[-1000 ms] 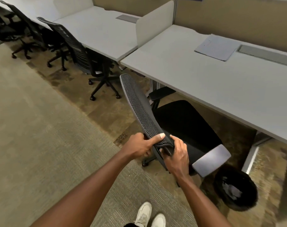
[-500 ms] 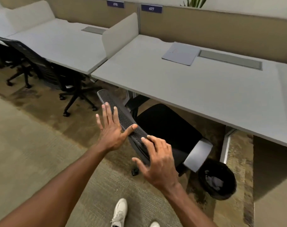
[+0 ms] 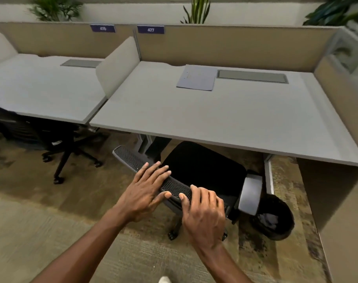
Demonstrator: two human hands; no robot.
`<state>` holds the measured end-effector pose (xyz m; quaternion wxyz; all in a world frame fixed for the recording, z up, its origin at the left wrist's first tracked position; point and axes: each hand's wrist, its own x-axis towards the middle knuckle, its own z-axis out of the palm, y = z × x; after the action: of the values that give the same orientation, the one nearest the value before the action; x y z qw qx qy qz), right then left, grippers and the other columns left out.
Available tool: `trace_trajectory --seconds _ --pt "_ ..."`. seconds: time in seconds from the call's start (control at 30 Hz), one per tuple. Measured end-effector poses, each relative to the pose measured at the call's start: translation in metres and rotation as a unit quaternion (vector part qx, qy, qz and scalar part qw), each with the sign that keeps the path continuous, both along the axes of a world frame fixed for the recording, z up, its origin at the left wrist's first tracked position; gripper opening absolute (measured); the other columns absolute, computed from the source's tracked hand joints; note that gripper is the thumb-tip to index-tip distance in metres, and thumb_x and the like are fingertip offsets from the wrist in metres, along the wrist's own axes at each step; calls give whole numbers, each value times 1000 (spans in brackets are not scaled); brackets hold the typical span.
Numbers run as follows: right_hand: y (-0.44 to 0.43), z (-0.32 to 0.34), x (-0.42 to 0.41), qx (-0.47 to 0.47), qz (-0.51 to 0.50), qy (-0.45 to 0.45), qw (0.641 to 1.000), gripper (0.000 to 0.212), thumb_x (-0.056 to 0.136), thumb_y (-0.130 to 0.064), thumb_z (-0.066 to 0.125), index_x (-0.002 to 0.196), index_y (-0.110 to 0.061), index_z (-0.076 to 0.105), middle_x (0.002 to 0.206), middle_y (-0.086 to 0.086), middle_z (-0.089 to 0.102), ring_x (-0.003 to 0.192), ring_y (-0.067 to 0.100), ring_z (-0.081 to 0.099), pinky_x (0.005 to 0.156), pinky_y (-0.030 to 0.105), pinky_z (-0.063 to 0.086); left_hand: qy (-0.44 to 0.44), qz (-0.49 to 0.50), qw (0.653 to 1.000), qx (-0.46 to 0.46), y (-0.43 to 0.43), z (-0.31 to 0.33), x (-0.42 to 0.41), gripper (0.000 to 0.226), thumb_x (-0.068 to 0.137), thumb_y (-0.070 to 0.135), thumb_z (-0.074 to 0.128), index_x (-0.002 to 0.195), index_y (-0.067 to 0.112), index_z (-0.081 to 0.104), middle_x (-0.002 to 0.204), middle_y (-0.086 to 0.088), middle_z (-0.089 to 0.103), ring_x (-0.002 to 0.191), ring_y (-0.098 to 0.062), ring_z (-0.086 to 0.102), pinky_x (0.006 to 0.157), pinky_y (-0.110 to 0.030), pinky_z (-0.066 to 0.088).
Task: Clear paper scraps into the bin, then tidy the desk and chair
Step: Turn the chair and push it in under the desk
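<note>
A black office chair [image 3: 202,166] stands in front of the grey desk [image 3: 214,119], its seat partly under the desk edge. Its mesh backrest [image 3: 131,158] faces me. My left hand [image 3: 145,190] lies flat on the backrest's top edge with straight fingers. My right hand [image 3: 204,213] presses on the same edge further right, fingers laid over it. A black bin [image 3: 276,219] sits on the floor to the right of the chair, with crumpled paper scraps [image 3: 268,218] inside. A pale sheet of paper [image 3: 196,78] lies at the back of the desk.
A grey cable cover [image 3: 252,76] is set into the desk beside the paper. The chair's grey armrest [image 3: 250,193] is close to the bin. Another black chair [image 3: 51,135] stands at the neighbouring desk [image 3: 41,90] on the left. A beige side panel [image 3: 337,180] closes the right.
Both hands let go of their grip on the backrest, opened, and now lie flat on its top edge. The chair has moved closer to the desk. My view has swung to face the desk.
</note>
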<state>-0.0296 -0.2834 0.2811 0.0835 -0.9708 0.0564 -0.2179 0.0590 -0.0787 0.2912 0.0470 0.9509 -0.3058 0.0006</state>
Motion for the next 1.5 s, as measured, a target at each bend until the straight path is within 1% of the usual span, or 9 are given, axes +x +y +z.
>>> trace_trajectory --seconds 0.17,0.33,0.53,0.67,0.8,0.97,1.1,1.3,1.5 --pt "-6 -9 10 -48 -55 -40 997 44 109 -55 48 108 -17 70 90 3 66 79 24 66 68 41 55 9 20 999 -27 49 1 49 78 104 74 9 163 31 35 173 8 31 166 -9 3 136 -46 2" --pt "-17 -21 11 -39 -88 -67 993 33 109 -46 52 102 -19 69 89 0 66 78 23 64 68 40 50 20 49 997 -50 103 -2 96 81 99 83 18 159 34 39 168 3 37 165 -18 13 136 -52 3" --pt "-45 -20 17 -15 -93 -80 992 35 109 -48 48 96 -22 68 88 -3 66 78 23 61 71 38 42 -25 18 997 -67 90 -11 104 83 96 86 31 147 25 56 155 0 55 159 -24 31 134 -53 18" --pt "-73 -16 25 1 -89 -78 993 40 105 -58 48 96 -25 69 90 -4 68 82 22 62 72 38 42 -66 26 994 -87 68 -19 97 81 96 85 37 137 21 64 141 0 66 145 -23 49 128 -48 30" --pt "-103 -16 40 -13 -81 -71 994 40 103 -60 50 93 -26 68 89 -5 67 83 22 62 72 39 43 -91 24 990 -107 41 -17 99 61 100 78 38 113 24 64 111 4 70 113 -18 62 115 -42 42" --pt "-135 -17 61 -22 -66 -67 995 39 105 -56 44 90 -27 67 88 -5 65 83 22 60 73 37 39 -99 11 992 -73 2 -12 112 40 109 51 29 93 28 58 86 9 66 84 -13 59 97 -37 47" --pt "-157 -13 83 -33 -67 -45 996 41 105 -54 39 93 -27 68 90 -5 67 85 20 59 73 37 41 -90 -7 995 -48 -21 -10 131 37 109 44 28 83 28 49 73 7 54 69 -14 50 83 -35 48" --pt "-193 -11 112 -50 -48 -36 997 37 102 -52 45 91 -27 71 90 -6 69 84 18 60 71 34 41 -82 7 995 -53 -52 -11 146 36 110 47 28 81 29 39 70 8 46 64 -15 43 78 -35 44" --pt "-225 -10 142 -47 -15 -34 998 34 100 -50 51 90 -25 73 90 -5 71 83 19 63 74 37 45 -77 38 995 -50 -80 -11 158 36 109 48 28 82 29 43 72 9 49 67 -15 45 80 -36 44"
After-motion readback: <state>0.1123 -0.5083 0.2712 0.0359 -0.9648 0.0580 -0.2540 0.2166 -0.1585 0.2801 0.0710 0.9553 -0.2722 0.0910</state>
